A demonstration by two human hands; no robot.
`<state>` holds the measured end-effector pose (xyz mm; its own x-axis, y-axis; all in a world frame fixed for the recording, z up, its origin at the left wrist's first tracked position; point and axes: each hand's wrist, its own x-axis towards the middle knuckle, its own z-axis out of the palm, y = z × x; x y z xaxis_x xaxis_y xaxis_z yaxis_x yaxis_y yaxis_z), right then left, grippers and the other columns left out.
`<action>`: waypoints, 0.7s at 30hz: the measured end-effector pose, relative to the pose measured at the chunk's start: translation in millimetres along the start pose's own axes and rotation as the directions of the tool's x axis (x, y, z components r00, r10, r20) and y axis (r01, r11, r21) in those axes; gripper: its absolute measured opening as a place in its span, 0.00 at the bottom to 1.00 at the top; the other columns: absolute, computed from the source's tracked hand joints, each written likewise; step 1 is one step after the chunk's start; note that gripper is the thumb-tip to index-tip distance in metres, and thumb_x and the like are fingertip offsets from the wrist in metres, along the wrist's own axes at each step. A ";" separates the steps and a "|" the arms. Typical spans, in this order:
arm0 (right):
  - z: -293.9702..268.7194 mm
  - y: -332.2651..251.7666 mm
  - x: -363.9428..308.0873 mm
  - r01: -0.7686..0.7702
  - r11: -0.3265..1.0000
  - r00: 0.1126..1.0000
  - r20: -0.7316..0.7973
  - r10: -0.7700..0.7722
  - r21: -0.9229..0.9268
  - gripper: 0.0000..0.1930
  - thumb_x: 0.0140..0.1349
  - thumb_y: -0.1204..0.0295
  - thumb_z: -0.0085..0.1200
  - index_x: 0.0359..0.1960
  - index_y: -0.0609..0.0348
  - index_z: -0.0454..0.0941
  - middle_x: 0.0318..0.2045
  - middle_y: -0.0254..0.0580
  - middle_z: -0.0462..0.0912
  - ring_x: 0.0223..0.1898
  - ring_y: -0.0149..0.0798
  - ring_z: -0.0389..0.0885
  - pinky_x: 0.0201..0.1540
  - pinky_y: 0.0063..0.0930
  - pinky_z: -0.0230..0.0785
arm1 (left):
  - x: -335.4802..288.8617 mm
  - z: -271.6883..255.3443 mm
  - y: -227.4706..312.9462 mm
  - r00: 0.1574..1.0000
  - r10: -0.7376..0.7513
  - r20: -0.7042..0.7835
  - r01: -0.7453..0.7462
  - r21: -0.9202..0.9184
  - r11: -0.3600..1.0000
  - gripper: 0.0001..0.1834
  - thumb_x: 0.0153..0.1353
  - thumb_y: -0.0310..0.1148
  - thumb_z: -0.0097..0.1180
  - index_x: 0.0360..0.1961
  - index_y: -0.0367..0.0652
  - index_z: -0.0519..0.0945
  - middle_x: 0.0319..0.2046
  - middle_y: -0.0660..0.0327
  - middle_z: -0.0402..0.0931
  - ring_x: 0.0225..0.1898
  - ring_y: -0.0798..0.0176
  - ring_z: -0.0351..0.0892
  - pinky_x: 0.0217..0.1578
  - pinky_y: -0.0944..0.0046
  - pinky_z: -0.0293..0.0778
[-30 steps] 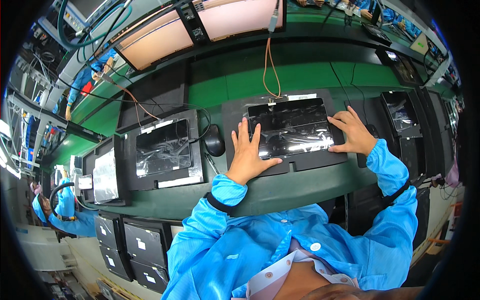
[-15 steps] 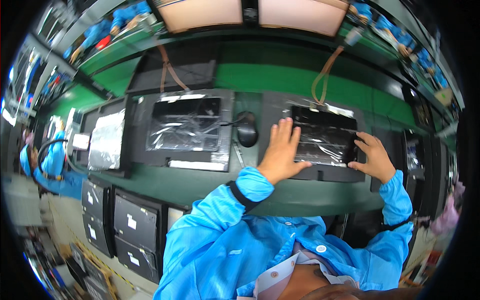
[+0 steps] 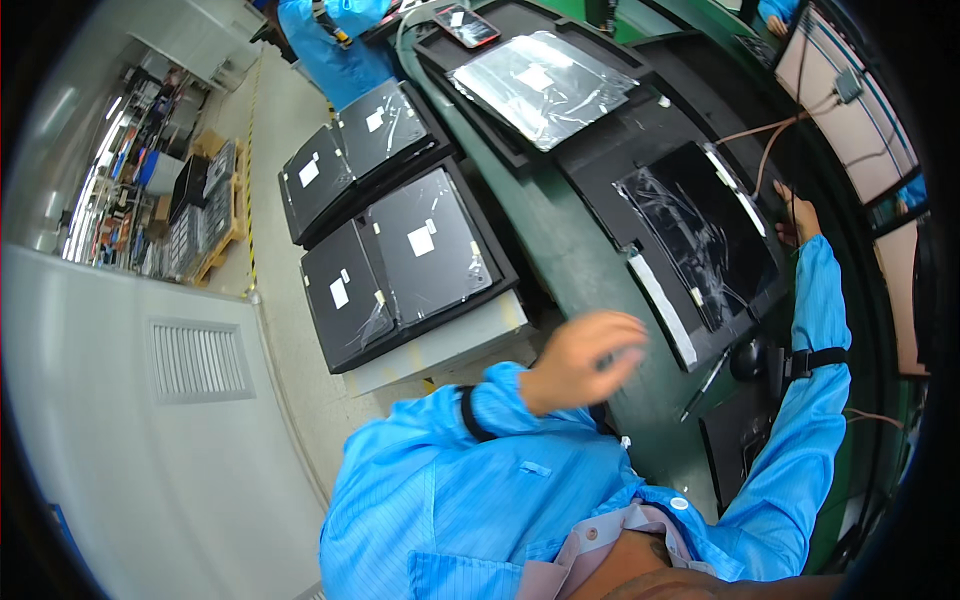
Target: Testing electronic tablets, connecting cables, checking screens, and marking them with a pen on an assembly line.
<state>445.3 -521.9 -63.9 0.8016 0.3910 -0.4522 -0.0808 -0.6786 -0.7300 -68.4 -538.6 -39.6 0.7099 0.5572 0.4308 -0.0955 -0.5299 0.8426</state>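
My left hand [image 3: 588, 362], smeared by motion, hovers over the near edge of the green bench, fingers bent; whether it holds anything is unclear. My right hand [image 3: 799, 218] reaches to the far side of a dark display panel [image 3: 715, 225], its visible fingers apart near the panel's far edge. Part of that hand is hidden against the dark background. Wrinkled clear film covers much of the panel, which lies on a black mat [image 3: 600, 185]. A white strip [image 3: 663, 310] runs along the mat's near side.
Film-wrapped dark panels [image 3: 425, 235] lie in black trays to the left. A silvery wrapped panel [image 3: 545, 85] and a phone [image 3: 467, 25] are farther back. A pen [image 3: 706, 385] and black mouse [image 3: 747, 359] lie near the mat. Brown cables [image 3: 765, 150] hang beside the monitors.
My view has swung left. My hands have left the right-hand panel: the right now reaches beside the other panel, while the left has moved off over the bench's near edge.
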 end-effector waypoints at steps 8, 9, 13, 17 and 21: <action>-80.8 55.0 72.6 0.119 0.695 0.991 -0.039 -0.130 0.710 0.15 0.62 0.58 0.63 0.46 0.48 0.81 0.40 0.35 0.84 0.38 0.37 0.83 0.36 0.35 0.77 | -88.7 -143.8 -66.8 0.848 -0.275 -0.453 0.522 0.804 0.284 0.46 0.56 0.56 0.67 0.66 0.33 0.69 0.69 0.35 0.59 0.74 0.34 0.50 0.70 0.30 0.44; -106.9 68.6 67.5 0.142 0.663 0.984 -0.030 -0.177 0.735 0.14 0.61 0.59 0.64 0.45 0.47 0.81 0.39 0.35 0.83 0.40 0.36 0.82 0.39 0.37 0.76 | -96.1 -148.7 -70.9 0.790 -0.432 -0.434 0.567 0.785 0.248 0.52 0.55 0.62 0.65 0.69 0.31 0.65 0.70 0.32 0.56 0.76 0.33 0.47 0.71 0.27 0.37; -191.9 116.9 -0.4 0.184 0.489 0.973 -0.086 -0.216 0.852 0.13 0.70 0.70 0.52 0.54 0.56 0.78 0.50 0.42 0.82 0.52 0.40 0.78 0.53 0.37 0.74 | -105.3 -153.2 -75.4 0.841 -0.377 -0.388 0.504 0.816 0.284 0.56 0.55 0.65 0.64 0.70 0.27 0.62 0.71 0.28 0.52 0.77 0.33 0.43 0.71 0.27 0.28; -232.4 134.4 -143.9 0.332 0.520 0.937 -0.340 -0.083 0.787 0.19 0.67 0.65 0.59 0.56 0.60 0.77 0.50 0.43 0.82 0.52 0.42 0.79 0.54 0.35 0.73 | -88.1 -142.2 -60.0 0.862 -0.251 -0.441 0.503 0.805 0.314 0.47 0.56 0.55 0.67 0.67 0.30 0.67 0.70 0.30 0.55 0.75 0.32 0.50 0.72 0.32 0.41; -206.5 112.0 -289.1 0.662 0.705 0.626 -0.706 -0.333 0.255 0.27 0.68 0.64 0.57 0.65 0.65 0.70 0.62 0.53 0.73 0.66 0.45 0.69 0.68 0.39 0.62 | -66.8 -101.6 -22.0 0.969 0.010 -0.246 0.091 0.395 0.914 0.23 0.57 0.33 0.69 0.53 0.37 0.80 0.60 0.46 0.74 0.61 0.41 0.74 0.60 0.50 0.72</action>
<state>326.8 -839.4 90.9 0.9464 0.0318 0.3215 0.3229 -0.0606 -0.9445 -184.6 -499.1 -54.0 0.5156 0.6920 0.5052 0.2526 -0.6862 0.6821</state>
